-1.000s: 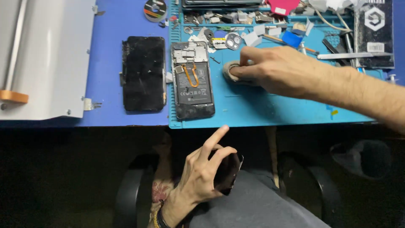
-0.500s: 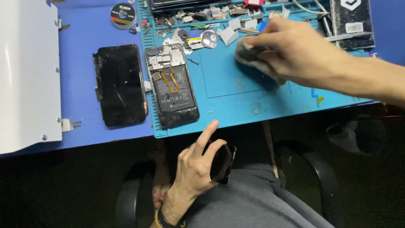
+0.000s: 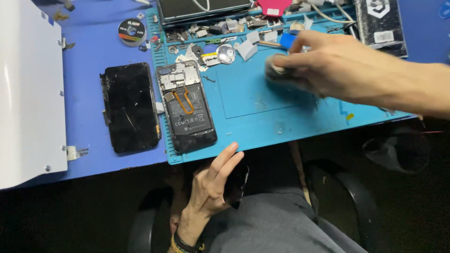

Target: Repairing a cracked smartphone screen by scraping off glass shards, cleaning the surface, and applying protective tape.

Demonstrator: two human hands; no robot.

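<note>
Blue surface [image 3: 89,154]: a small, round, dark, blurred thing [image 3: 276,71] is gripped by the right hand [image 3: 328,65]; something dark [image 3: 236,185] is held by the left hand [image 3: 213,187]; two phones are laid flat

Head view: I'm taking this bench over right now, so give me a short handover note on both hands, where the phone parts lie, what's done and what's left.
Right hand: over the teal mat, fingers closed on a small dark round object, blurred, kind unclear.
Left hand: below the desk edge at the lap, holding a dark object, mostly hidden.
Opened phone: back off, battery and orange flex exposed, on the mat's left side.
Cracked black screen panel: beside it on the blue surface.
Loose small parts: along the mat's top.
Done: phone opened, screen separated. Left: phone not reassembled.
</note>
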